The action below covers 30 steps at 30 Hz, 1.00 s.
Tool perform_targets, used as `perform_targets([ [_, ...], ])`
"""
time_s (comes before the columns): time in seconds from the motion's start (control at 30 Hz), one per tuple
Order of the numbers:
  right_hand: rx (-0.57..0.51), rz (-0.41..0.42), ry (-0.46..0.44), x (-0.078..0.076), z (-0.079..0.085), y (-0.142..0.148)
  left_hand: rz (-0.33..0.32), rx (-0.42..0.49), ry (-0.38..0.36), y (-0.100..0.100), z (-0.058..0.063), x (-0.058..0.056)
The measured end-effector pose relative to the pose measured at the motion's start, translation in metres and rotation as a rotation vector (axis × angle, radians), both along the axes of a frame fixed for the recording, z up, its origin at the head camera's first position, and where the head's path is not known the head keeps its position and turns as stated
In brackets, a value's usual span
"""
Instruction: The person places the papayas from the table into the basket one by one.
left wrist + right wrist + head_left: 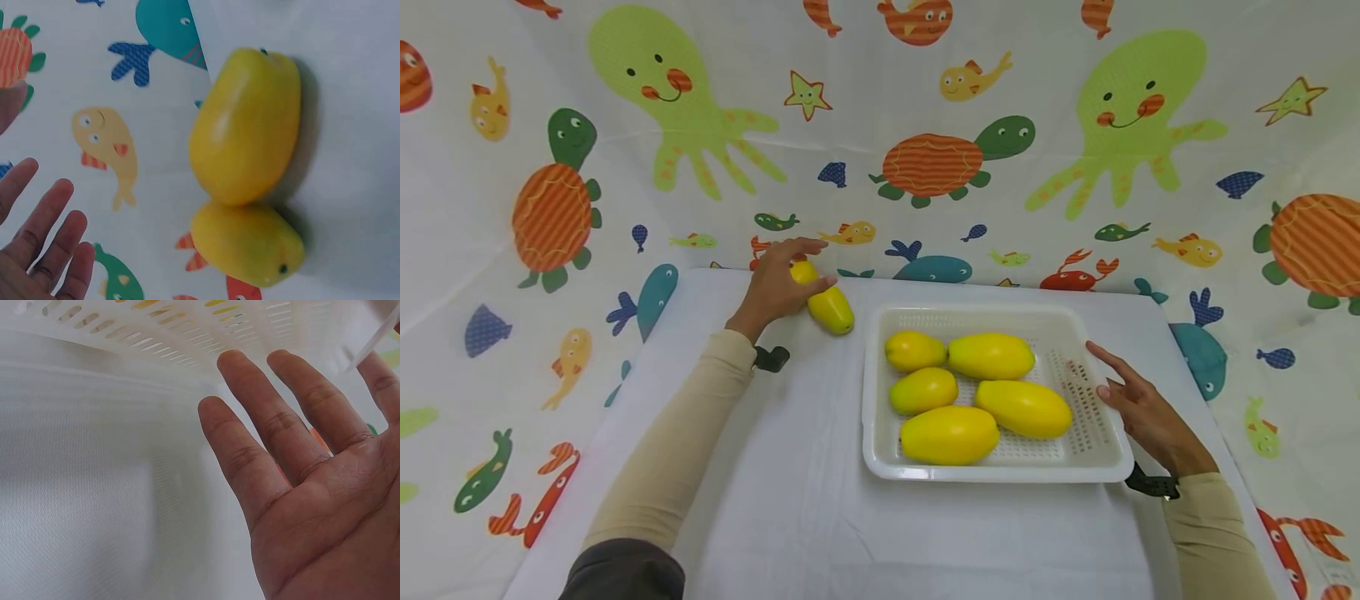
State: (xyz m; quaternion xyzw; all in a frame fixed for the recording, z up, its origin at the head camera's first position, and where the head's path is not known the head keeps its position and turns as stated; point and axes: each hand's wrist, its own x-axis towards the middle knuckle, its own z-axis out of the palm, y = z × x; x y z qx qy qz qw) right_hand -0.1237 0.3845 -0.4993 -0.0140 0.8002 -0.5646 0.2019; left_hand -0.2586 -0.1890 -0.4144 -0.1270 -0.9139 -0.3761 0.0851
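Note:
At the back left of the table, my left hand (781, 282) hovers with spread fingers over two yellow, papaya-like fruits. In the left wrist view, the longer fruit (247, 128) touches the smaller fruit (245, 242); the fingers (59, 240) are apart from both. My right hand (1150, 417) is at the right side of the white plastic tray (992, 473). Its thumb lies over the rim and its other fingers (275, 422) extend under the perforated side, holding the rim between them. Several yellow fruits (950, 435) lie in the tray.
A white cloth (790, 500) covers the table. Behind and beside it hangs a curtain (865, 50) printed with sea animals. The tray's right part shows bare perforated bottom (1086, 400). Dark straps (771, 358) circle both wrists.

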Motion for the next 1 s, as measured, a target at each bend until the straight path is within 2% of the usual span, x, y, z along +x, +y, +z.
perform_targets([
  [0.2, -0.009, -0.004, 0.006, 0.0, 0.0, 0.0, 0.043, -0.007, -0.048, -0.022, -0.013, -0.012],
  [0.43, 0.003, -0.008, 0.003, 0.0, -0.001, 0.0, 0.075, -0.019, -0.178, -0.039, -0.026, -0.021],
  [0.7, 0.005, -0.019, -0.007, -0.002, -0.001, 0.0, 0.11, 0.013, -0.281, -0.046, -0.042, -0.031],
  [1.0, 0.009, -0.032, -0.008, -0.005, -0.003, 0.001, 0.145, 0.04, -0.32, -0.051, -0.061, -0.045],
])
